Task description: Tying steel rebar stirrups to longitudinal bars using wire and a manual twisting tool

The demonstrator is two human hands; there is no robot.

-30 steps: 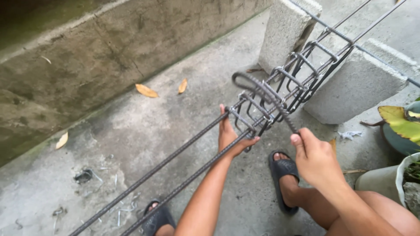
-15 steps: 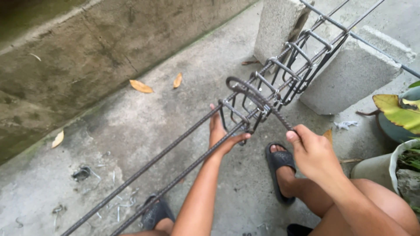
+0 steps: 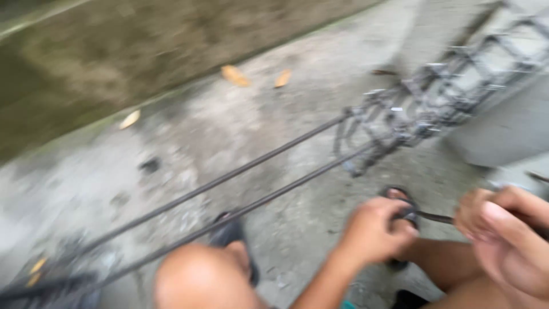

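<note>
Done: I see ties [image 3: 423, 114] bunched on rebar [image 3: 229, 197] far end.
Left: bare bars.
Grip: left hand [image 3: 374, 232] and right hand [image 3: 506, 234] pinch a rod [image 3: 436, 217].

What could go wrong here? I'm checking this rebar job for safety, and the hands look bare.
1. The left hand and right hand both pinch a thin dark wire ungloved; its end could prick or cut skin.
2. The rebar cage has tie ends sticking out near the hands, so a scrape seems possible.
3. The foot in an open sandal sits right under the long bars; a slipping bar could hit toes.
</note>
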